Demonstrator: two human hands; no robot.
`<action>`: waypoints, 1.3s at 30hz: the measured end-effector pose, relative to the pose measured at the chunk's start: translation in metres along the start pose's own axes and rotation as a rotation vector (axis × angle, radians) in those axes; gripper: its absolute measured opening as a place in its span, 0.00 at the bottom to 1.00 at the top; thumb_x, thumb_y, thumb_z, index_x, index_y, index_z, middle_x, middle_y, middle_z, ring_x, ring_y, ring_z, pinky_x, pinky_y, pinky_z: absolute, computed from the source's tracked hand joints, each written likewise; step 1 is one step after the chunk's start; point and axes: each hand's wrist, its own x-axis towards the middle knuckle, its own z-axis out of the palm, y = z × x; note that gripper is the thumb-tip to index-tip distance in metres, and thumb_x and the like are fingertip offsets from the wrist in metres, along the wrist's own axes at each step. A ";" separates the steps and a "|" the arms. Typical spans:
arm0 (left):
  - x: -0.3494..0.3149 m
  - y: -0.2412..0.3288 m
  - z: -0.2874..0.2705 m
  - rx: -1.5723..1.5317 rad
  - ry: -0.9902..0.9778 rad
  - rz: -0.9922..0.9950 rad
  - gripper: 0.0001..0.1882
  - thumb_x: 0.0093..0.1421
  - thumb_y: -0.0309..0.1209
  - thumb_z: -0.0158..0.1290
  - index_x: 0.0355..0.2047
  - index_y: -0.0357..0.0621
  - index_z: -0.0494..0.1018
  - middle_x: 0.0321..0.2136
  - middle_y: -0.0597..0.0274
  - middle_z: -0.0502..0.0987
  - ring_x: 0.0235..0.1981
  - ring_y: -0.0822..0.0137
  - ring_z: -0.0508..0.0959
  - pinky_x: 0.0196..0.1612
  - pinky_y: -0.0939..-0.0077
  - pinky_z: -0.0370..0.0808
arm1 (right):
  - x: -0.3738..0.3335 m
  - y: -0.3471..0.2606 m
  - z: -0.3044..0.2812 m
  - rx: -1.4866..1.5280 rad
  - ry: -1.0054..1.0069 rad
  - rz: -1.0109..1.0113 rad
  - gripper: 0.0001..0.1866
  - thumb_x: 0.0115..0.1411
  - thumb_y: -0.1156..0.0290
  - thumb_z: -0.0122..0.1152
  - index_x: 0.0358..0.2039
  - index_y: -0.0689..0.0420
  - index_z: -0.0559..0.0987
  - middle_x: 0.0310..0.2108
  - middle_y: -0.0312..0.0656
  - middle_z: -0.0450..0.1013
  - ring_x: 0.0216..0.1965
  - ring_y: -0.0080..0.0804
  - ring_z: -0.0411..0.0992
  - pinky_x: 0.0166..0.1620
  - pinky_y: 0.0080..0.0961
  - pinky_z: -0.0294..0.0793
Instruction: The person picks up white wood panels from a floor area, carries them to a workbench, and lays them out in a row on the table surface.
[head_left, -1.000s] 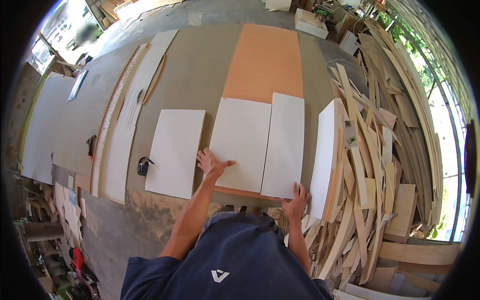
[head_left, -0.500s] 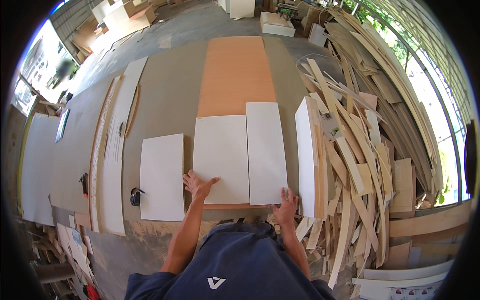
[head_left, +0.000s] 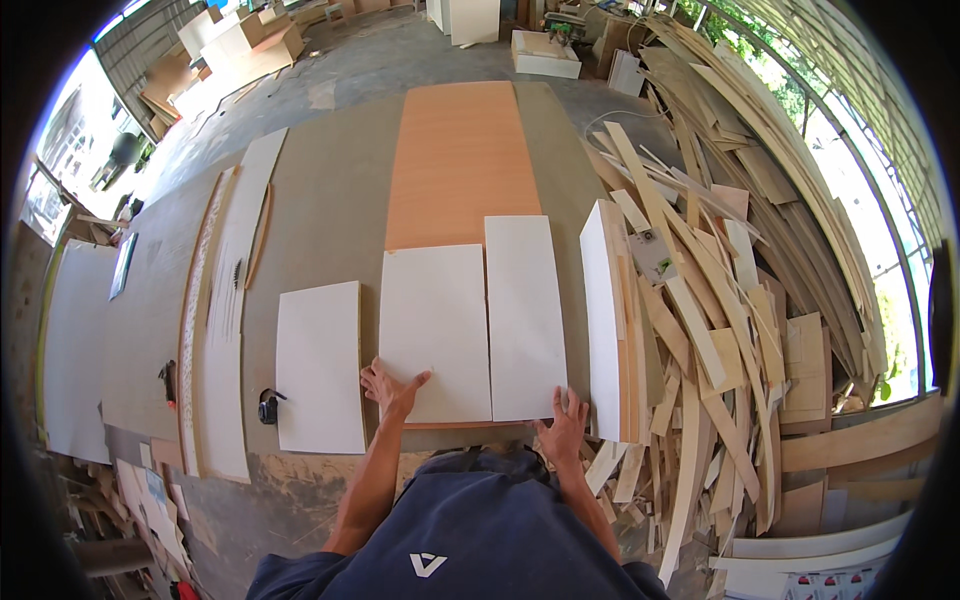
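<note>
Two white rectangular panels lie side by side on a long orange board (head_left: 463,160). My left hand (head_left: 396,393) is on the wider white panel (head_left: 435,320), its thumb stretched across the top and its fingers spread at the left edge. At the near right corner of the narrower white panel (head_left: 526,310), my right hand (head_left: 563,425) has its fingers apart and touches the edge. A thin orange strip shows between the two panels. Left of my left hand lies another white panel (head_left: 320,370), apart from them.
Beneath everything is a large grey-brown sheet (head_left: 325,190). A black tape measure (head_left: 268,406) sits beside the left panel, with long pale strips (head_left: 232,350) farther left. A stack of white-faced boards (head_left: 604,330) borders the right side, beside heaped wood offcuts (head_left: 700,340).
A narrow gap has appeared between the two white panels. My right hand has shifted slightly along the narrower panel's near corner. The whole view has moved a little.
</note>
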 end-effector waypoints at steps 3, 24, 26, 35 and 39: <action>-0.004 -0.003 -0.002 -0.006 -0.017 -0.014 0.60 0.34 0.48 0.74 0.62 0.41 0.53 0.56 0.46 0.54 0.61 0.45 0.52 0.62 0.45 0.50 | 0.000 -0.001 -0.002 0.049 -0.030 0.044 0.43 0.48 0.60 0.72 0.62 0.61 0.66 0.59 0.55 0.58 0.59 0.57 0.58 0.63 0.49 0.55; 0.000 -0.007 0.001 -0.016 -0.007 -0.047 0.61 0.31 0.48 0.75 0.63 0.47 0.53 0.56 0.48 0.55 0.62 0.45 0.52 0.62 0.44 0.51 | 0.010 -0.005 -0.008 0.238 0.122 0.085 0.43 0.40 0.67 0.77 0.58 0.63 0.70 0.56 0.54 0.63 0.59 0.53 0.62 0.60 0.42 0.63; -0.001 -0.005 0.001 -0.021 0.001 -0.039 0.61 0.31 0.47 0.75 0.63 0.47 0.54 0.56 0.48 0.55 0.62 0.45 0.52 0.63 0.44 0.51 | 0.013 0.000 -0.010 0.339 0.108 0.102 0.45 0.36 0.70 0.79 0.57 0.64 0.70 0.56 0.54 0.65 0.58 0.51 0.64 0.60 0.39 0.66; -0.004 -0.007 0.005 -0.049 0.030 -0.031 0.66 0.32 0.48 0.75 0.67 0.46 0.48 0.58 0.46 0.54 0.63 0.45 0.51 0.64 0.44 0.48 | 0.013 0.000 -0.017 0.404 0.061 0.101 0.52 0.32 0.68 0.82 0.60 0.63 0.66 0.56 0.55 0.65 0.59 0.51 0.64 0.61 0.40 0.65; -0.030 0.004 0.000 0.022 0.014 -0.053 0.72 0.29 0.50 0.76 0.68 0.43 0.42 0.61 0.44 0.51 0.65 0.45 0.49 0.66 0.45 0.46 | 0.016 -0.003 -0.022 0.478 0.063 0.057 0.54 0.34 0.66 0.81 0.62 0.65 0.63 0.57 0.55 0.64 0.59 0.53 0.61 0.61 0.44 0.63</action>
